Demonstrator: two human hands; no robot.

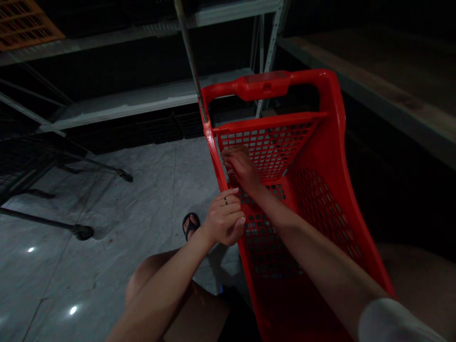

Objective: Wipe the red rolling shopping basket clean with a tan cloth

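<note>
A red plastic shopping cart (340, 156) with grid walls stands in front of me, its handle at the far end. My left hand (225, 218), with a dark ring on one finger, is closed over the cart's left rim. Slightly farther along that side, my right hand (240, 164) reaches across the basket with its fingers curled, close to the inner left wall. Whatever those fingers hold, if anything, is hidden. A grey pole (192, 61) rises from the cart's left side near the handle.
Metal shelving (142, 102) stands behind the cart, with an orange crate (28, 23) at upper left. A wooden ledge (384, 90) runs along the right. Dark wheeled legs (83, 231) stand on the tiled floor (142, 190) at left. The light is dim.
</note>
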